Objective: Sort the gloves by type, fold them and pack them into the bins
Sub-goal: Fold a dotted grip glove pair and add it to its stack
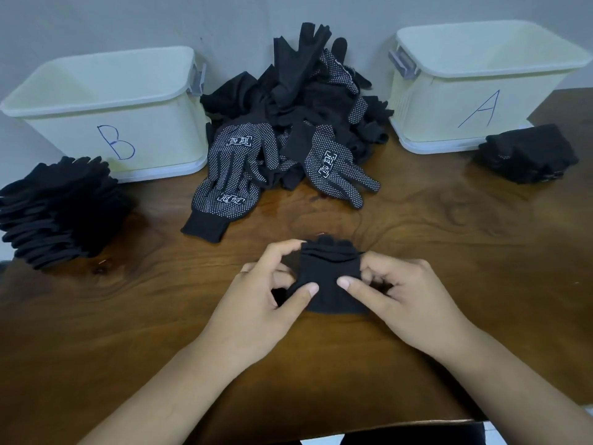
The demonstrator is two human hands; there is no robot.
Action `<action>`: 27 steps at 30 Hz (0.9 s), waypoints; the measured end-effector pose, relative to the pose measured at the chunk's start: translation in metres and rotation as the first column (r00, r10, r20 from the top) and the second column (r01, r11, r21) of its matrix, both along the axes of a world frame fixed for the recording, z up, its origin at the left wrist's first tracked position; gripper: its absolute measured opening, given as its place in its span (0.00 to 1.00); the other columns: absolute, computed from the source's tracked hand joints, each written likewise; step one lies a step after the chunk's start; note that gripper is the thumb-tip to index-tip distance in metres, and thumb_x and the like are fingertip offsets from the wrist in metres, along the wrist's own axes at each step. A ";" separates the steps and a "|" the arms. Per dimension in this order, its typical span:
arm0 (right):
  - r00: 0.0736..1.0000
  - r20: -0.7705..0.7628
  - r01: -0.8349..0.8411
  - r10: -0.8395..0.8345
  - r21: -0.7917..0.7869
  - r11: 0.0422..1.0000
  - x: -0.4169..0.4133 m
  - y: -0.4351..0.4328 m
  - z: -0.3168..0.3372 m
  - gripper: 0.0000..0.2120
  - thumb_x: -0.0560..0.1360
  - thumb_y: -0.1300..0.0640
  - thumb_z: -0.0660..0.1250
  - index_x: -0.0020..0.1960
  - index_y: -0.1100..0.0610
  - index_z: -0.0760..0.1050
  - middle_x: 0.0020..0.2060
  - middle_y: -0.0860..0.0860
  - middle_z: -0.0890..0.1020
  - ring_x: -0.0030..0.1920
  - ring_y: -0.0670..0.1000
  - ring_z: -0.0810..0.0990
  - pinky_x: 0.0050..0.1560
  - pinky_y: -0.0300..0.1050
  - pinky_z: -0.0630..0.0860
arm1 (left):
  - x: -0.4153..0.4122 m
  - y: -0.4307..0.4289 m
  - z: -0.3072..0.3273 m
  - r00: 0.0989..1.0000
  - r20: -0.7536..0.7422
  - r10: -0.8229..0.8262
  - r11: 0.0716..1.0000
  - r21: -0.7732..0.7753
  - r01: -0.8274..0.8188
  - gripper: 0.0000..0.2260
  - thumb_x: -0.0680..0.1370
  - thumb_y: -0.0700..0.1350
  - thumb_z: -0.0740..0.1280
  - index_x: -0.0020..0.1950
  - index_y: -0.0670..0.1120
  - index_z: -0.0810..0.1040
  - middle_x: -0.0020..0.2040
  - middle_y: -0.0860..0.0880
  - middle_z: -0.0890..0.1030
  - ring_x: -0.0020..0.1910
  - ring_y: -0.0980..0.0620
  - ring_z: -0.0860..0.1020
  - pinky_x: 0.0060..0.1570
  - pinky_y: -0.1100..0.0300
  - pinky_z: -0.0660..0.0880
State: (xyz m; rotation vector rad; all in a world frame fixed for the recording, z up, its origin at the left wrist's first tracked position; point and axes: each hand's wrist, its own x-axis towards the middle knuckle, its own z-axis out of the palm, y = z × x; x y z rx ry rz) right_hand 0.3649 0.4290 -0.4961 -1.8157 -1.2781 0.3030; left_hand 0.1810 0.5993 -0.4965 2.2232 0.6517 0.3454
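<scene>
A folded black glove (330, 277) lies on the wooden table (449, 239) in front of me. My left hand (263, 303) pinches its left side, thumb on top. From the other side my right hand (398, 297) pinches its right edge, thumb pressed on the fabric. Behind it sits a loose pile of black gloves (288, 123), some with white dots. Bin B (106, 117) stands at the back left and bin A (481, 88) at the back right; both look empty from here.
A stack of folded black gloves (57, 213) lies in front of bin B at the left. A smaller folded stack (526, 155) sits beside bin A at the right. A grey wall runs behind the bins. The table's near edge is at the bottom.
</scene>
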 end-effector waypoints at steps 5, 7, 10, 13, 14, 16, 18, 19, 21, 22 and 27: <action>0.996 -0.003 0.093 -0.093 -0.062 0.994 0.002 0.004 -0.006 0.08 0.80 0.43 0.72 0.45 0.44 0.79 0.31 0.41 0.78 0.28 0.49 0.77 0.32 0.44 0.73 | 0.010 -0.002 -0.006 0.997 0.015 0.072 0.996 0.049 -0.073 0.28 0.79 0.65 0.67 0.77 0.67 0.62 0.44 0.64 0.83 0.57 0.59 0.77 0.49 0.72 0.70; 0.991 -0.007 0.132 -0.133 -0.069 0.989 0.001 0.008 -0.007 0.09 0.80 0.41 0.71 0.49 0.47 0.81 0.31 0.42 0.79 0.28 0.48 0.77 0.32 0.40 0.72 | 0.012 -0.003 -0.007 0.996 0.017 0.090 0.995 0.050 -0.090 0.28 0.79 0.65 0.67 0.77 0.67 0.61 0.44 0.60 0.83 0.61 0.60 0.75 0.51 0.72 0.69; 0.981 -0.035 0.189 -0.191 -0.068 0.980 0.000 0.012 -0.005 0.08 0.80 0.41 0.72 0.48 0.44 0.79 0.31 0.42 0.79 0.29 0.46 0.76 0.32 0.38 0.72 | 0.012 -0.004 -0.009 0.997 0.010 0.076 0.996 0.049 -0.076 0.28 0.80 0.63 0.68 0.77 0.67 0.59 0.49 0.58 0.83 0.61 0.57 0.75 0.54 0.66 0.73; 0.966 -0.024 0.253 -0.257 -0.113 0.961 -0.001 0.018 -0.008 0.10 0.79 0.40 0.72 0.50 0.46 0.82 0.30 0.41 0.80 0.31 0.45 0.79 0.34 0.37 0.72 | 0.014 -0.005 -0.010 0.998 0.006 0.069 0.994 0.083 -0.069 0.27 0.81 0.62 0.67 0.77 0.65 0.60 0.50 0.58 0.81 0.58 0.53 0.77 0.60 0.55 0.76; 0.960 -0.016 0.276 -0.280 -0.130 0.952 -0.001 0.020 -0.009 0.11 0.79 0.39 0.71 0.51 0.46 0.83 0.30 0.40 0.80 0.31 0.44 0.79 0.33 0.36 0.71 | 0.014 -0.006 -0.009 0.996 0.010 0.084 0.992 0.097 -0.085 0.28 0.81 0.62 0.67 0.77 0.64 0.60 0.50 0.59 0.79 0.56 0.54 0.76 0.58 0.55 0.77; 0.948 0.003 0.315 -0.318 -0.154 0.937 -0.001 0.023 -0.008 0.12 0.79 0.38 0.71 0.50 0.46 0.83 0.29 0.40 0.80 0.31 0.43 0.79 0.32 0.35 0.70 | 0.014 -0.008 -0.008 0.993 0.015 0.114 0.985 0.128 -0.115 0.29 0.80 0.62 0.68 0.78 0.62 0.59 0.49 0.61 0.74 0.53 0.55 0.75 0.55 0.57 0.76; 0.940 0.015 0.338 -0.340 -0.174 0.925 -0.003 0.025 -0.008 0.12 0.80 0.37 0.70 0.50 0.45 0.83 0.28 0.42 0.80 0.30 0.43 0.79 0.31 0.36 0.69 | 0.014 -0.009 -0.007 0.993 0.006 0.121 0.980 0.157 -0.120 0.29 0.80 0.63 0.66 0.77 0.62 0.59 0.49 0.62 0.72 0.54 0.54 0.75 0.55 0.58 0.76; 0.937 0.018 0.347 -0.350 -0.184 0.920 -0.004 0.027 -0.008 0.12 0.80 0.37 0.69 0.50 0.45 0.83 0.28 0.43 0.80 0.30 0.44 0.79 0.31 0.39 0.71 | 0.013 -0.008 -0.006 0.993 -0.006 0.121 0.979 0.165 -0.119 0.28 0.80 0.63 0.66 0.77 0.62 0.60 0.48 0.63 0.71 0.55 0.54 0.75 0.56 0.57 0.76; 0.927 0.041 0.373 -0.373 -0.207 0.904 -0.005 0.029 -0.009 0.13 0.80 0.35 0.68 0.51 0.43 0.83 0.29 0.43 0.80 0.30 0.44 0.80 0.31 0.41 0.71 | 0.013 -0.008 -0.006 0.994 -0.013 0.112 0.975 0.196 -0.107 0.26 0.81 0.63 0.65 0.76 0.62 0.62 0.47 0.62 0.70 0.55 0.54 0.75 0.61 0.57 0.74; 0.922 0.053 0.386 -0.384 -0.217 0.897 -0.005 0.030 -0.008 0.14 0.80 0.34 0.68 0.51 0.43 0.83 0.30 0.42 0.80 0.31 0.44 0.80 0.32 0.40 0.71 | 0.014 -0.007 -0.005 0.994 -0.013 0.106 0.970 0.223 -0.101 0.24 0.82 0.63 0.64 0.76 0.61 0.63 0.47 0.63 0.69 0.55 0.56 0.74 0.64 0.56 0.73; 0.911 0.059 0.411 -0.409 -0.238 0.880 -0.003 0.035 -0.004 0.13 0.81 0.37 0.68 0.44 0.44 0.80 0.29 0.43 0.80 0.31 0.43 0.79 0.32 0.41 0.68 | 0.018 -0.008 -0.008 1.000 -0.006 0.027 0.887 0.461 -0.021 0.15 0.86 0.58 0.60 0.72 0.57 0.74 0.62 0.60 0.76 0.66 0.56 0.71 0.70 0.47 0.71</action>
